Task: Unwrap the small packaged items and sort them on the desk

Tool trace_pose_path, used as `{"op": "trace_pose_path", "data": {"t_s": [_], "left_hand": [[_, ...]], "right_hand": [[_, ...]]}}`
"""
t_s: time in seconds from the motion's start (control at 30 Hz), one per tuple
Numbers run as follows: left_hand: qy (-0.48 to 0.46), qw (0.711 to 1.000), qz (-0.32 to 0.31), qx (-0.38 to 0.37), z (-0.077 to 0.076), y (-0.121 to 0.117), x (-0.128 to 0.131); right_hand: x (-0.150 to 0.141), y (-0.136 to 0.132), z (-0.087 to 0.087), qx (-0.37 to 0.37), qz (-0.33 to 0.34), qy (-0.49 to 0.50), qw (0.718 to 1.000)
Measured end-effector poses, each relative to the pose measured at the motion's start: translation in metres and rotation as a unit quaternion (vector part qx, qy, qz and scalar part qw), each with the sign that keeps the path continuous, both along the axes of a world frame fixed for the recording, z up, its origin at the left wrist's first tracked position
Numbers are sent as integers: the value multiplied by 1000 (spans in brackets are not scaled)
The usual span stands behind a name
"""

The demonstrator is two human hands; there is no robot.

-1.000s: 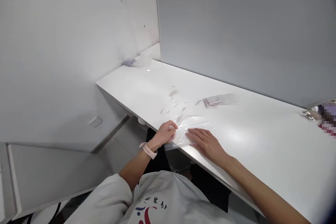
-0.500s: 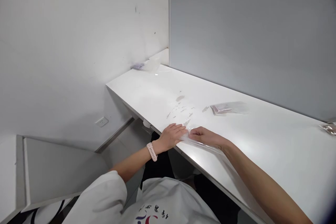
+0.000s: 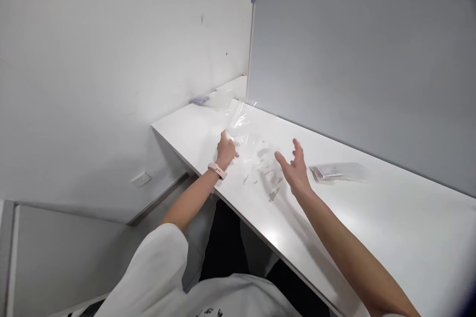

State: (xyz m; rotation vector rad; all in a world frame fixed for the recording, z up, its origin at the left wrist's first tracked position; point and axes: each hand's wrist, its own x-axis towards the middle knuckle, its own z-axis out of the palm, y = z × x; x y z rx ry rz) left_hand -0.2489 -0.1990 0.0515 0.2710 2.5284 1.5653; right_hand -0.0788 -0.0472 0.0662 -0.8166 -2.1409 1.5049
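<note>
My left hand [image 3: 226,150], with a pale wristband, is closed on a clear plastic bag [image 3: 240,118] over the far left part of the white table [image 3: 357,218]. The bag is crinkled and see-through, spreading up and away from the fingers. My right hand [image 3: 295,166] is raised above the table with thumb and fingers apart and nothing in it. Right of that hand lies a clear packet [image 3: 336,172] with something pinkish at its left end. Small grey patches [image 3: 274,193] mark the tabletop between my hands.
Another clear packet [image 3: 203,100] with purplish contents lies in the far left corner by the wall. A large grey-white board [image 3: 357,69] stands along the table's back edge. A wall socket [image 3: 141,179] is low on the left.
My left hand has moved from the table's front edge to farther back, bringing the plastic bag along. My right hand has let go of the plastic, risen and opened. The view has shifted slightly.
</note>
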Motion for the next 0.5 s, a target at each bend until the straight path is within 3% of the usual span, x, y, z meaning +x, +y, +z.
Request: {"op": "trace_pose_path", "data": {"t_s": [0.1, 0.2, 0.37, 0.5], "left_hand": [[17, 986, -26, -163, -9, 5, -28], [29, 964, -70, -255, -20, 10, -46], [39, 950, -135, -279, -31, 23, -71], [139, 943, -128, -273, -42, 29, -99]], "right_hand": [[-52, 10, -19, -113, -3, -126, 986], [-105, 12, -25, -112, 4, -168, 979], [-189, 6, -21, -41, 45, -204, 977], [-229, 31, -27, 86, 48, -202, 974]]}}
